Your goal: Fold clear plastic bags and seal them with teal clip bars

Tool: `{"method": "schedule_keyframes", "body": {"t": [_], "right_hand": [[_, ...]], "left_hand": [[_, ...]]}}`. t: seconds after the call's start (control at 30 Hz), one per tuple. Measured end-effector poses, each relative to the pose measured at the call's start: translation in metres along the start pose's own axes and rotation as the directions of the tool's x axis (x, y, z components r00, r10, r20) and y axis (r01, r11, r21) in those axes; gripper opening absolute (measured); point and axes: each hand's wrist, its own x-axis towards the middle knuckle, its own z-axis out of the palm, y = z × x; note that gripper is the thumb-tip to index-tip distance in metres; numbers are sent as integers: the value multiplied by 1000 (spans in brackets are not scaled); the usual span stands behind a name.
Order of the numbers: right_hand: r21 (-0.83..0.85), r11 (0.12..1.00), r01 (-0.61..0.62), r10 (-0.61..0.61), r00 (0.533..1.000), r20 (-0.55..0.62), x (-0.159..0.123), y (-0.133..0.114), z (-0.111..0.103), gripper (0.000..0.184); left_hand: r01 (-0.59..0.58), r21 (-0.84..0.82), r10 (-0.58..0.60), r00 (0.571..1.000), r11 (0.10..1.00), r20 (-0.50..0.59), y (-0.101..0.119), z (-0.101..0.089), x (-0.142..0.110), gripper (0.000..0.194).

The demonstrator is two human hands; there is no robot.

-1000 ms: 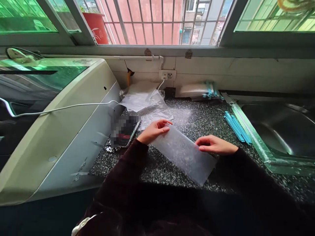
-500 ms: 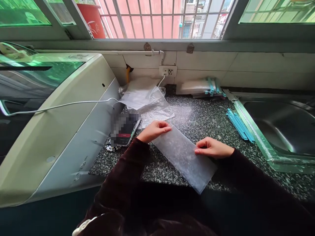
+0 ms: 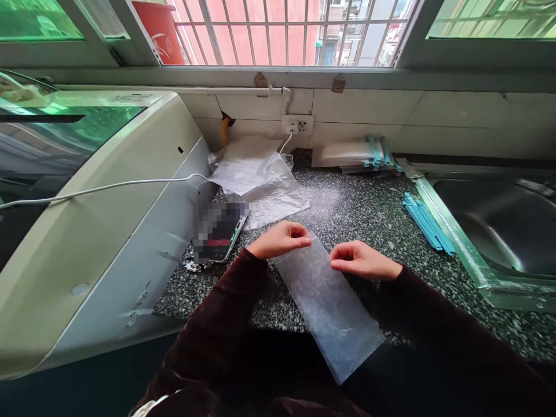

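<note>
A long clear plastic bag [image 3: 330,307] lies lengthwise over the speckled dark countertop [image 3: 382,226], its near end hanging past the counter's front edge. My left hand [image 3: 280,240] pinches the bag's far left corner with closed fingers. My right hand [image 3: 358,260] pinches the far right edge of the same bag, fingers curled. Both dark sleeves reach in from below.
A phone [image 3: 219,231] on a white cable [image 3: 108,188] lies left of my hands, beside a cream appliance [image 3: 87,231]. Crumpled plastic sheets [image 3: 256,179] sit behind it. Blue strips [image 3: 428,223] lie near the steel sink [image 3: 499,226]. More stacked bags [image 3: 356,153] rest against the wall.
The bag has swung from lying crosswise to pointing toward me, and its near end now hangs lower. My right hand slid left along its edge, closer to my left hand.
</note>
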Motion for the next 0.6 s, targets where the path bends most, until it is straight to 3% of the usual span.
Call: {"method": "schedule_keyframes", "body": {"t": [0.1,0.27,0.43,0.5,0.6], "right_hand": [[52,998,21,-14,992,-124,8,-5,7,32],[57,996,69,-54,971,-232,10,-7,9,31],[108,985,133,-62,865,-498,3,-2,-1,32],[105,985,135,-64,862,-503,3,0,-3,33],[115,986,118,-60,906,-419,3,1,-4,36]], "left_hand": [[-10,17,9,1000,1000,20,0,2,0,27],[-2,13,2,1000,1000,15,5,-3,-3,31],[-30,-119,11,988,992,-153,1,-7,-3,33],[-70,-196,28,977,978,-210,-3,-6,-1,34],[-87,-243,33,976,966,-216,-4,-2,1,34]]}}
